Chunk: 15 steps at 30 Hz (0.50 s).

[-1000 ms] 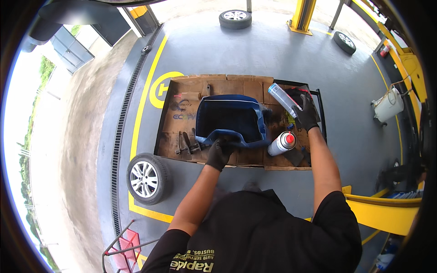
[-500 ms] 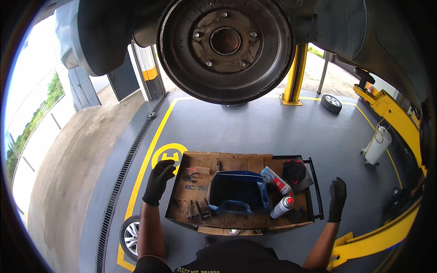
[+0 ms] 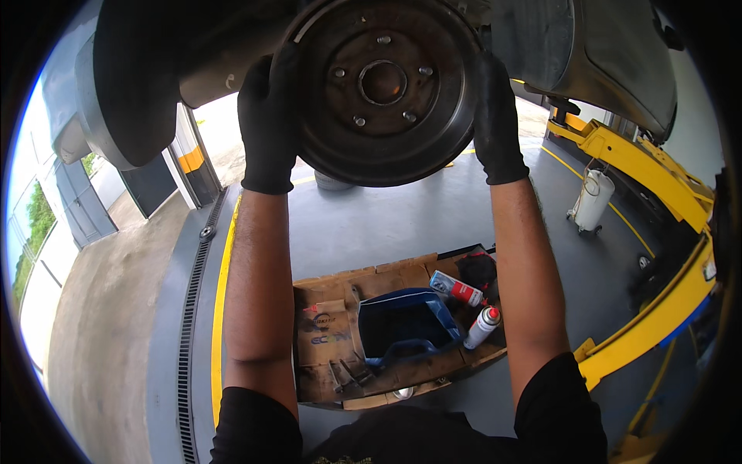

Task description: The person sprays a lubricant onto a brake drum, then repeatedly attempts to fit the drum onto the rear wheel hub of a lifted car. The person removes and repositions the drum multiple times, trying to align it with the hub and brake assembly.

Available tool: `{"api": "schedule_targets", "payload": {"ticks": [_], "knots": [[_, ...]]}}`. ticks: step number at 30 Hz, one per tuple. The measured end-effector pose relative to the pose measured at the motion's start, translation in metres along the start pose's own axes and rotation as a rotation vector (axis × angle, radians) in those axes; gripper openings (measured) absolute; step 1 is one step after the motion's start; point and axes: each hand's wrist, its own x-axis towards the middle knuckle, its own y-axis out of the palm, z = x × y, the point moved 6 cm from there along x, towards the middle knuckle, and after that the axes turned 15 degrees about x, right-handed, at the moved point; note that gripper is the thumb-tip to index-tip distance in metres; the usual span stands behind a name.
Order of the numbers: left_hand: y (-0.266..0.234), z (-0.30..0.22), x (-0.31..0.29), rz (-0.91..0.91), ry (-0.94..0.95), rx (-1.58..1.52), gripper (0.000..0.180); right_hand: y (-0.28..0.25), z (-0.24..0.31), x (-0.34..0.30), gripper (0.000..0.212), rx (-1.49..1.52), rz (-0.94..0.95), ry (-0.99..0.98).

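Observation:
A dark, round brake drum with several wheel studs around its centre hole is mounted under the raised car at the top of the view. My left hand, in a black glove, grips its left rim. On the opposite rim my gloved right hand is pressed, with its fingers partly behind the edge. Both arms reach up and forward. Below them stands a cardboard-lined cart carrying a cut-open blue plastic container, a white spray can with a red cap and a red-and-blue package.
Several dark metal tools lie at the cart's near left. The car's bodywork hangs beside the drum. A yellow lift arm curves along the right, near a white wheeled tank. A floor drain grate runs along the left.
Both hands have moved up and inward from beside the cart to the drum's two sides, taking hold of it. My view has shifted, and the cart appears lower.

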Motion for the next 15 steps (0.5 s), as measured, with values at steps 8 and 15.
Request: {"api": "schedule_targets", "payload": {"ticks": [8,15], "knots": [[0.0,-0.014,-0.013,-0.113,0.095,0.179,0.05,-0.001,-0.013,0.007,0.05,0.515,-0.056,0.197],[0.0,-0.008,-0.018,-0.152,0.084,0.075,0.052,0.002,-0.002,0.016,0.048,0.161,0.058,-0.075]]}}
